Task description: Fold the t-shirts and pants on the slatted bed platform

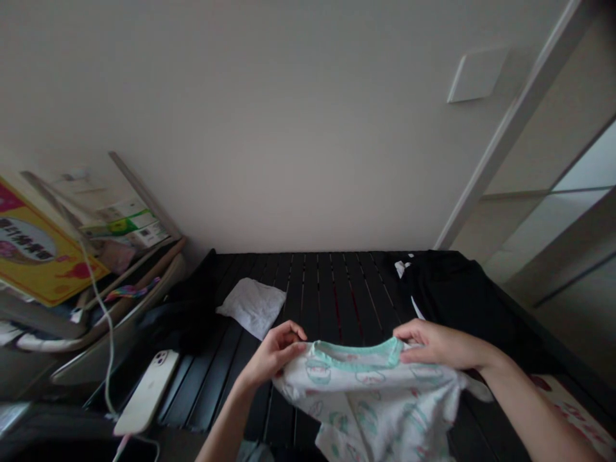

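Stretched between my two hands is a small white shirt [366, 398] with a mint-green neckband and a green and pink print. My left hand [276, 353] pinches it at the shoulder, left of the neckline. On the other side of the neckline, my right hand [428, 343] grips the right shoulder between thumb and fingers. The shirt's body hangs down toward me, and its lower end runs out of the picture. Beyond my left hand, a folded light grey cloth [254, 305] lies on the black slatted surface [317, 282].
Black clothing [452, 295] lies at the right. On the left are a white phone [147, 391] with a cable [103, 314], and a cart [178, 266] holding boxes and a yellow package [43, 250]. A pale wall [312, 128] rises behind the slats.
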Demonstrator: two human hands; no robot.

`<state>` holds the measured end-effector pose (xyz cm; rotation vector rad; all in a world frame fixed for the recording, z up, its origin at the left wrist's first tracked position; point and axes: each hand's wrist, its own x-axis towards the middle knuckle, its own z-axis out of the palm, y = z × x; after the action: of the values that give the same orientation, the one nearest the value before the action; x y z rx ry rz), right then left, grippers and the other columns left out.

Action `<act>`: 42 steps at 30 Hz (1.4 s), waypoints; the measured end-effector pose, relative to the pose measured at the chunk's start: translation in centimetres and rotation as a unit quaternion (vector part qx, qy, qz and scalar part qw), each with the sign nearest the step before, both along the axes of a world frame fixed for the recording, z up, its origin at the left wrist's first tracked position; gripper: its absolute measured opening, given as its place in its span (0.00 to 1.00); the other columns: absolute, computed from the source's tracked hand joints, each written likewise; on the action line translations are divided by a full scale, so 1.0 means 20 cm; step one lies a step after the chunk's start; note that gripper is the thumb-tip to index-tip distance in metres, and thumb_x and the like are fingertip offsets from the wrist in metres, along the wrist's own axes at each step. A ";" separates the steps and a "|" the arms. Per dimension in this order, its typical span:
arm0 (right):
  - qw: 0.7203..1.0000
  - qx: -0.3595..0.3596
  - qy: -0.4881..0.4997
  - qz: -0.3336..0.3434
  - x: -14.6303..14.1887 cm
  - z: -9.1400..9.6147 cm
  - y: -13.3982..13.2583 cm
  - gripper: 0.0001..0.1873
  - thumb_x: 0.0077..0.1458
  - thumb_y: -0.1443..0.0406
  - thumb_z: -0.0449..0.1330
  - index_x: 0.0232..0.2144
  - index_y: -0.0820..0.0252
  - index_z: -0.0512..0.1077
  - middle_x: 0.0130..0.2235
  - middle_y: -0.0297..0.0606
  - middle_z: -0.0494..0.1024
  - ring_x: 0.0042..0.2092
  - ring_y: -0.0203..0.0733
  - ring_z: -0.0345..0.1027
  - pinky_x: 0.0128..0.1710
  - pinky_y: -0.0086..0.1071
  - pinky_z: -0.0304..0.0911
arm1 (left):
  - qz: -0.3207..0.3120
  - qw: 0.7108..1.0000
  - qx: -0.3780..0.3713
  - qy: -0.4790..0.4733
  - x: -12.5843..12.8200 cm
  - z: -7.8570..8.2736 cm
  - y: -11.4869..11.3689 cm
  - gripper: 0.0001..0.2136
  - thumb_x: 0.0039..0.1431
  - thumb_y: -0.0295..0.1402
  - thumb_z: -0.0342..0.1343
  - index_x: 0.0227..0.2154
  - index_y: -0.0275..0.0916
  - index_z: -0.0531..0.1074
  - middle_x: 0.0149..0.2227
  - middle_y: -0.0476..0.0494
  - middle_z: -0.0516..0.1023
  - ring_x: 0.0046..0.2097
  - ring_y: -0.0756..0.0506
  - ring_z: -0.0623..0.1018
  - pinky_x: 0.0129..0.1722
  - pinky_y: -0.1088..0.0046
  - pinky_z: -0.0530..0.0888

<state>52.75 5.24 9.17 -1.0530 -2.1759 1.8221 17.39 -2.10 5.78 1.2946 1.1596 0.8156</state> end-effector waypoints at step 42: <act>0.766 0.511 -0.301 -0.247 -0.39 -1.02 0.23 0.31 0.62 0.52 0.45 0.65 0.53 0.52 0.68 0.42 0.47 0.67 0.51 0.41 0.63 0.52 0.41 | 0.068 0.757 0.160 0.630 -0.27 -0.55 0.48 0.27 0.64 0.47 0.44 0.65 0.51 0.51 0.68 0.47 0.51 0.68 0.34 0.44 0.62 0.39 0.45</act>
<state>45.00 9.89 -11.28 -1.7068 -2.2598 -0.0730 12.01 7.57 -5.27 2.1697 2.2401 0.1055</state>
